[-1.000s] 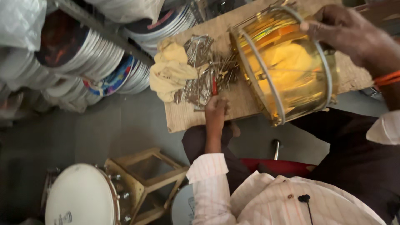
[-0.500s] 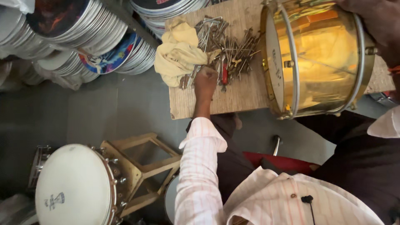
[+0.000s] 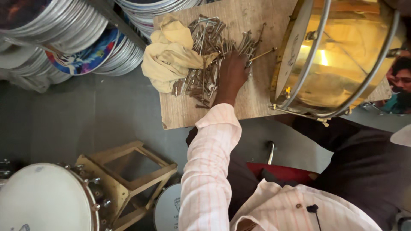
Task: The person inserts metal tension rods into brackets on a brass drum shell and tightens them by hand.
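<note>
My left hand [image 3: 233,70] reaches forward onto a wooden board [image 3: 257,100] and digs into a heap of metal rods [image 3: 205,55]. Its fingers are curled among them, and one thin rod [image 3: 262,54] sticks out to the right from the fingers. A crumpled yellow cloth [image 3: 169,57] lies against the left side of the heap. A golden drum [image 3: 338,60] with chrome hoops stands tilted on the board's right end. Only a sliver of my right hand [image 3: 400,3] shows, at the top right corner on the drum's upper rim.
Stacks of round drum skins and hoops [image 3: 81,38] fill the upper left. A wooden stool [image 3: 128,171] and a white drum [image 3: 43,201] stand on the grey floor at lower left. A second drum head [image 3: 167,207] sits beside my knee. A red seat [image 3: 280,173] is under me.
My left hand has gone from the board's near edge up into the heap of rods. The view has closed in on the board, and my right hand has slid almost out of frame.
</note>
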